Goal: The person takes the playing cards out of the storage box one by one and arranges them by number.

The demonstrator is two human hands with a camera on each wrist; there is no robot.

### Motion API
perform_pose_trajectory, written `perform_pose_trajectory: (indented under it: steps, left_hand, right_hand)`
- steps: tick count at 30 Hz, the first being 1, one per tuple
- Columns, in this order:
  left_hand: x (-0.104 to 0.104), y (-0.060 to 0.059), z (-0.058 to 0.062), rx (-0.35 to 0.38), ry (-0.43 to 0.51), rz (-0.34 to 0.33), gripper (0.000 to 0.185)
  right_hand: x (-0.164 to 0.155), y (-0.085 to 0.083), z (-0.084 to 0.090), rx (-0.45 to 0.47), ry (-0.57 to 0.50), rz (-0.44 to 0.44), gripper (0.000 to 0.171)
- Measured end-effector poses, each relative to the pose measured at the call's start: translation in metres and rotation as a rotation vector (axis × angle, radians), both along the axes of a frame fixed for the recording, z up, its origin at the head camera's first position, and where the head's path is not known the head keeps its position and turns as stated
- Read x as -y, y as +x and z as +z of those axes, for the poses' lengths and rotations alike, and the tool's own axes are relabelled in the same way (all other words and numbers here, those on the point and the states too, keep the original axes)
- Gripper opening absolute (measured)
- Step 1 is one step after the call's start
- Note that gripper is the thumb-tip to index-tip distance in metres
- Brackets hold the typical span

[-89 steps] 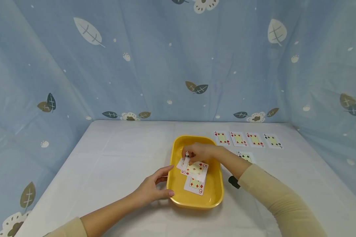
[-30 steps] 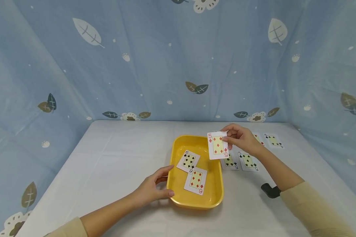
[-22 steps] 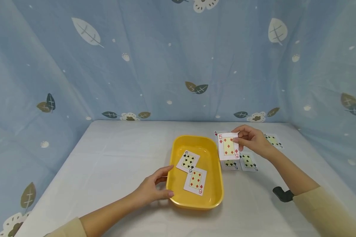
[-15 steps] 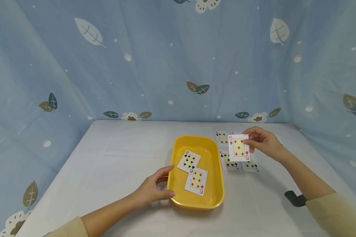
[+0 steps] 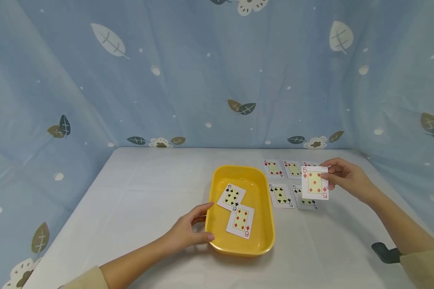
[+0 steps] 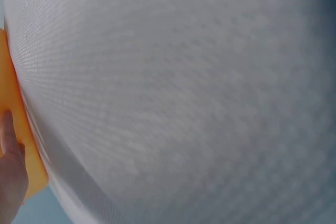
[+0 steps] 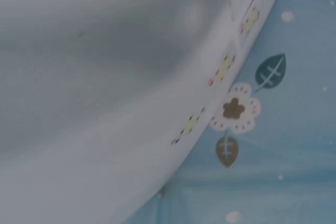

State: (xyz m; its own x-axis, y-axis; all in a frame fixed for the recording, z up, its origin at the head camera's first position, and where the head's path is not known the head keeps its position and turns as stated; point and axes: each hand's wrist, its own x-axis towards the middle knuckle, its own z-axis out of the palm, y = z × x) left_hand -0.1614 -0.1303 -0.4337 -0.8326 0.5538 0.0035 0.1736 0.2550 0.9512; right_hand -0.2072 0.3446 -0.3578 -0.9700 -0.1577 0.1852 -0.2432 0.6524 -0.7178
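In the head view my right hand (image 5: pixel 351 178) pinches a playing card (image 5: pixel 314 192), the five of diamonds, face up at its right edge. The card is over the right end of the laid-out cards, partly covering a five of spades (image 5: pixel 304 204). My left hand (image 5: pixel 184 230) lies against the left side of a yellow tray (image 5: pixel 269 237), thumb and fingertips at the rim. Inside the tray a six of spades (image 5: pixel 231 196) overlaps a six of diamonds (image 5: pixel 240 220). The left wrist view shows a finger (image 6: pixel 8 135) along the tray's wall; the right hand is outside the right wrist view.
Behind lies a row of fours, with a four of hearts (image 5: pixel 273 168) and a four of diamonds (image 5: pixel 293 169); the held card and right hand hide others. A five of clubs (image 5: pixel 281 196) lies right beside the tray. A patterned blue curtain (image 5: pixel 188 80) borders the white-covered table (image 5: pixel 159 188).
My right hand has lifted the five of diamonds out of the tray and carried it right, past the cards on the table. The left hand has stayed at the tray.
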Motion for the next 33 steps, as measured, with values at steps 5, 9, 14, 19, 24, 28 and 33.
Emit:
perform_pose_trajectory:
  steps: [5, 9, 14, 19, 24, 28, 33]
  left_hand:
    - [-0.001, 0.000, 0.001, 0.011, -0.008, 0.005, 0.080]
    - [-0.001, 0.001, 0.003, 0.007, -0.002, -0.005, 0.079]
    - [-0.001, 0.001, 0.003, 0.000, 0.008, -0.010, 0.079]
    - [-0.002, 0.000, 0.002, 0.002, 0.007, -0.013, 0.080]
    - [-0.002, 0.000, 0.001, 0.013, -0.004, 0.000, 0.081]
    - [-0.001, 0.000, 0.001, 0.005, -0.003, 0.000, 0.080]
    - [-0.001, 0.000, 0.001, 0.000, -0.010, 0.004, 0.081]
  right_hand:
    - [-0.015, 0.008, 0.002, 0.003, 0.029, -0.044, 0.031]
    - [-0.024, 0.013, 0.002, -0.002, 0.053, -0.054, 0.029]
    - [-0.033, 0.018, 0.001, -0.009, 0.086, -0.053, 0.028]
    - [-0.046, 0.021, -0.004, 0.011, 0.105, -0.079, 0.025]
    - [-0.053, 0.022, -0.007, 0.047, 0.149, -0.125, 0.028]
    - [-0.054, 0.021, -0.011, 0.109, 0.186, -0.147, 0.036]
    - [-0.056, 0.017, -0.020, 0.133, 0.222, -0.147, 0.038]
